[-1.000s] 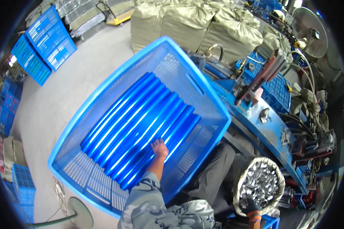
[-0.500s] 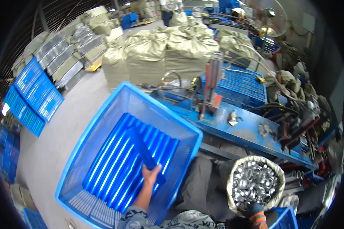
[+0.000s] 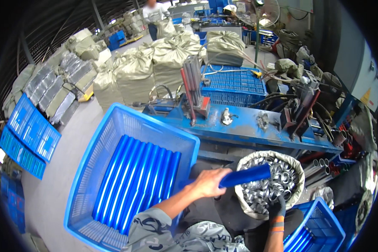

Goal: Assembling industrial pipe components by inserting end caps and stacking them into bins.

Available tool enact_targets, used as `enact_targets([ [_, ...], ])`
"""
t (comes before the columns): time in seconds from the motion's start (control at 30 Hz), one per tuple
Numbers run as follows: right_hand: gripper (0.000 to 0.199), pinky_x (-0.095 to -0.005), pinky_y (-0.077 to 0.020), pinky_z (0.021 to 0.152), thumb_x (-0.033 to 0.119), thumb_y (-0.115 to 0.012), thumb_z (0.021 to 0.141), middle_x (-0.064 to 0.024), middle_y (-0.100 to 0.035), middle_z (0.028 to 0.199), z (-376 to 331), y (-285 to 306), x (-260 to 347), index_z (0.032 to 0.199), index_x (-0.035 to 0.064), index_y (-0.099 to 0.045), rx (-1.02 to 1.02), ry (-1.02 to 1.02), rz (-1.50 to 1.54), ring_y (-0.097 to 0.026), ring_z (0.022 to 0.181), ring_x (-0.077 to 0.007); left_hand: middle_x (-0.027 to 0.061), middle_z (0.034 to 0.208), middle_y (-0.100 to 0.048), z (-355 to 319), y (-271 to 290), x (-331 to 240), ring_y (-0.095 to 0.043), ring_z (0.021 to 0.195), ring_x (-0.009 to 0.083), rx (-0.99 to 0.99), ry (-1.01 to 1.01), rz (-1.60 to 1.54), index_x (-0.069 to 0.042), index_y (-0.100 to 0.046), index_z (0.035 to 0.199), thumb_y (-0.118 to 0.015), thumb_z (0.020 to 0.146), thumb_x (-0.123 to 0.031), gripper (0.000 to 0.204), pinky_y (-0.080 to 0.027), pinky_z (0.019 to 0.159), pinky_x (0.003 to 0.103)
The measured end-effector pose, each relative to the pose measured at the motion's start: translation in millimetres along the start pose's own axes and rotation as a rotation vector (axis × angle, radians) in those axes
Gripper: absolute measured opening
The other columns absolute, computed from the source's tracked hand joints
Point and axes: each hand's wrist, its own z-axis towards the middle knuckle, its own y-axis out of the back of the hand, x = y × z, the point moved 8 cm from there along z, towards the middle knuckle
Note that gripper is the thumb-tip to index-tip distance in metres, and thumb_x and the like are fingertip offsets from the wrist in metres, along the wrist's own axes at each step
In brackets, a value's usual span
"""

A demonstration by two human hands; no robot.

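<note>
Blue tube point(image 3: 244, 175) — gripped by left hand point(image 3: 208, 183); right hand point(image 3: 276, 206) — in ring sack point(image 3: 269, 156)

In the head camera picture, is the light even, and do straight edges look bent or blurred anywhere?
Head view: daylight is strong at the top, where the far hall looks washed out; the blue tube in the left hand is sharp; the blue crate rim and blue workbench edge curve from fisheye; corners are black.

1. Grey concrete floor point(image 3: 67, 138) under daylight.
2. Stuffed sacks point(image 3: 164, 59) piled behind the blue counter point(image 3: 248, 128).
3. Blue crates point(image 3: 27, 138) stacked on the left.
4. A fan point(image 3: 266, 10) stands at the back.
</note>
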Motion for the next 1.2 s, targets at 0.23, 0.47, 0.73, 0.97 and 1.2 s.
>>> enact_targets([
  [0.23,0.071,-0.0475,-0.0715,0.093,0.052,-0.071,0.107,-0.0118,-0.079,0.146,-55.4,-73.7,32.8,0.163,0.0085,-0.062,0.366,0.066,0.11,-0.08,0.126,-0.0333,0.0159,0.118,-0.077,1.0,-40.3,-48.9,-0.079,0.111,0.0426,0.221,-0.103,0.08,-0.017,-0.063,0.159,-0.085,0.085,-0.026,0.078,-0.063,0.091,0.056],
  [0.47,0.069,-0.0534,-0.063,0.112,0.035,-0.09,0.1,-0.016,-0.078,0.144,-71.7,-84.8,40.1,0.155,-0.0006,-0.068,0.54,0.148,0.04,-0.075,0.134,-0.0334,0.017,0.118,-0.075,-4.4,-43.3,-54.6,-0.078,0.112,0.0444,0.327,-0.06,0.083,-0.02,-0.063,0.162,-0.085,0.082,-0.026,0.083,-0.062,0.093,0.056],
  [0.73,0.054,-0.0506,-0.0639,0.106,0.047,-0.076,0.111,-0.0111,-0.08,0.14,-81.9,-63.3,38.8,0.148,0.0077,-0.074,0.345,0.161,0.335,-0.077,0.124,-0.0301,0.0136,0.118,-0.078,-10.8,-35.0,-66.3,-0.078,0.112,0.043,0.331,-0.088,-0.04,-0.021,-0.069,0.151,-0.082,0.092,-0.025,0.061,-0.063,0.094,0.055],
  [0.97,0.063,-0.0463,-0.0687,0.095,0.046,-0.073,0.11,-0.0145,-0.078,0.14,-82.0,-78.9,34.4,0.157,0.0054,-0.066,0.442,0.208,0.234,-0.077,0.125,-0.0281,0.0141,0.118,-0.078,-29.6,-16.4,-54.0,-0.078,0.113,0.0426,0.298,-0.028,-0.053,-0.019,-0.068,0.152,-0.083,0.09,-0.023,0.065,-0.062,0.093,0.055],
  [1.2,0.053,-0.0404,-0.0669,0.098,0.012,-0.08,0.103,-0.0107,-0.075,0.135,-59.4,-58.5,16.1,0.152,-0.0004,-0.066,0.373,0.325,-0.285,-0.075,0.118,-0.0219,0.0141,0.112,-0.078,-41.1,-20.5,-44.2,-0.079,0.111,0.041,0.373,0.004,0.019,-0.019,-0.067,0.153,-0.084,0.085,-0.022,0.07,-0.062,0.091,0.055],
])
